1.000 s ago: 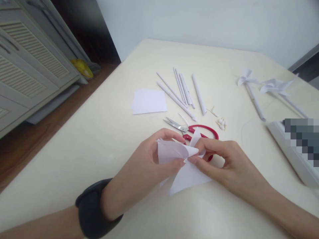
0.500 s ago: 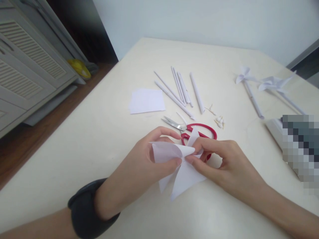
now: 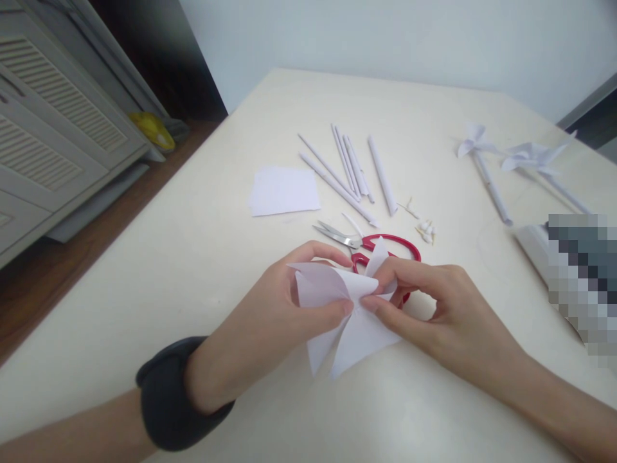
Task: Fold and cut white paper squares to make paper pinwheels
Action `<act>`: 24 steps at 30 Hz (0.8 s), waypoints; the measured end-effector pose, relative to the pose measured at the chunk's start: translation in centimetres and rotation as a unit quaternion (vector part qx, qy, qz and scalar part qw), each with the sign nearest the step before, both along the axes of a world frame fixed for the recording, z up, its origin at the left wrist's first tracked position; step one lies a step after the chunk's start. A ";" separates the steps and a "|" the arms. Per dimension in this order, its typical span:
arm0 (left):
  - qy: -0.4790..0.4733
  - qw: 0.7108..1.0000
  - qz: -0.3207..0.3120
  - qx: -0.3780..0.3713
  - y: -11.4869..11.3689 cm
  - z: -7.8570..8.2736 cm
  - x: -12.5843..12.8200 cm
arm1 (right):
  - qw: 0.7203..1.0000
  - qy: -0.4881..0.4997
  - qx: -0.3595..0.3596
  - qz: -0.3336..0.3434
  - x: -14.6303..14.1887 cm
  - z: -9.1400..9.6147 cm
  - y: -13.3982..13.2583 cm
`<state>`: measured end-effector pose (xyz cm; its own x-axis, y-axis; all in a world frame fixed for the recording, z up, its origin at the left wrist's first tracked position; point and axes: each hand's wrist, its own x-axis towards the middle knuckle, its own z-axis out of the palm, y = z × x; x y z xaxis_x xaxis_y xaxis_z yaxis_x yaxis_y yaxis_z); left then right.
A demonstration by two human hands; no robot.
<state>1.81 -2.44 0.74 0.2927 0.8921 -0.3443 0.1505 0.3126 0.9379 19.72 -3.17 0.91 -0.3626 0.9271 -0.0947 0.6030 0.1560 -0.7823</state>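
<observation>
Between my two hands is a white paper pinwheel (image 3: 366, 337), its slit corners partly curled toward the middle. My left hand (image 3: 299, 302) pinches it from the left, thumb near the centre and fingers behind the curled flap. From the right, my right hand (image 3: 429, 305) grips the paper near the centre between thumb and index finger. Just beyond lie scissors (image 3: 349, 242) with red handles, blades apart, partly hidden by the paper and the right hand. A thin paper strip (image 3: 353, 224) rests by the blades.
Behind are a stack of white paper (image 3: 285, 191), several rolled paper sticks (image 3: 382, 173) and small cotton swab tips (image 3: 426, 230). Finished pinwheels on sticks (image 3: 491, 186) lie at the right, near a blurred-out object (image 3: 578, 276). A louvred cabinet (image 3: 53, 128) stands left of the table.
Both hands keep the same pinch on the paper pinwheel, with only slight finger shifts. The view has tilted a little, so the table things sit slightly higher.
</observation>
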 end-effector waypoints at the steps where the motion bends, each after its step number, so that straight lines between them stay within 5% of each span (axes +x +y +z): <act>1: 0.001 1.000 0.002 -0.004 0.0 0.0 0.0 | 1.000 -0.002 0.005 -0.001 0.0 0.0 0.0; 24: 0.022 1.000 0.002 0.011 0.0 -0.2 -0.2 | 0.999 -0.027 0.039 0.003 -0.1 0.2 -0.3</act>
<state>1.66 -2.46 0.56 0.2738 0.9006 -0.3376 0.1898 0.2935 0.9369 19.59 -3.50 1.16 -0.3640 0.9304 -0.0426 0.6432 0.2181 -0.7340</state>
